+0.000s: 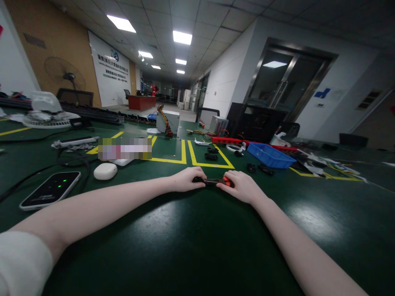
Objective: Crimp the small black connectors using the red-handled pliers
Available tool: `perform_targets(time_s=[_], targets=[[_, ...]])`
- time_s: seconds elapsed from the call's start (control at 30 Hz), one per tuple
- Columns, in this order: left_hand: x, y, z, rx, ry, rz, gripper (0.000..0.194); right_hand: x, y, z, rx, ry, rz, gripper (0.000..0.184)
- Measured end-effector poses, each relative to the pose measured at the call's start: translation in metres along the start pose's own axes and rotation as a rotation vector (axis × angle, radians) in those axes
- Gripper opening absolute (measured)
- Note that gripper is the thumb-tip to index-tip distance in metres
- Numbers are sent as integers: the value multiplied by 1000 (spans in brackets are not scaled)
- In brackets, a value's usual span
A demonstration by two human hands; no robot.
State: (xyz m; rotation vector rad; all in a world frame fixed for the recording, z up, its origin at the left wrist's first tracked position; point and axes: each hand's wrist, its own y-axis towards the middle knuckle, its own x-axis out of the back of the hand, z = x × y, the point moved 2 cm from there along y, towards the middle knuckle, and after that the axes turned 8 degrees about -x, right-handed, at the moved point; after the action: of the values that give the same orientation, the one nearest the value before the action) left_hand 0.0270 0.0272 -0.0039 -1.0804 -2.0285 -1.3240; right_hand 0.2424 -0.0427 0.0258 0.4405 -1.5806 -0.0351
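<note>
Both my arms reach forward over a dark green table (pixel 191 246). My left hand (pixel 186 180) is closed around the black end of a small tool (pixel 212 181) lying on the table. My right hand (pixel 240 186) is closed on the tool's red-handled end. The tool spans the gap between the two hands; it looks like small pliers or cutters, but my fingers hide most of it.
A black device with green lights (pixel 51 189) and a white oval case (pixel 105 171) lie at left. A blue bin (pixel 270 155), small black parts (pixel 211 156), a red strip (pixel 226 140), a cabled metal box (pixel 168 122) and black cases stand behind yellow floor-tape lines.
</note>
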Motion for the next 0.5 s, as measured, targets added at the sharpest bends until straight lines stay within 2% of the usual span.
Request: perform_targets(time_s=[0.5], targets=[[-1,1,-2,14,30,11,10,1,-1,0,-12,13,12,42]])
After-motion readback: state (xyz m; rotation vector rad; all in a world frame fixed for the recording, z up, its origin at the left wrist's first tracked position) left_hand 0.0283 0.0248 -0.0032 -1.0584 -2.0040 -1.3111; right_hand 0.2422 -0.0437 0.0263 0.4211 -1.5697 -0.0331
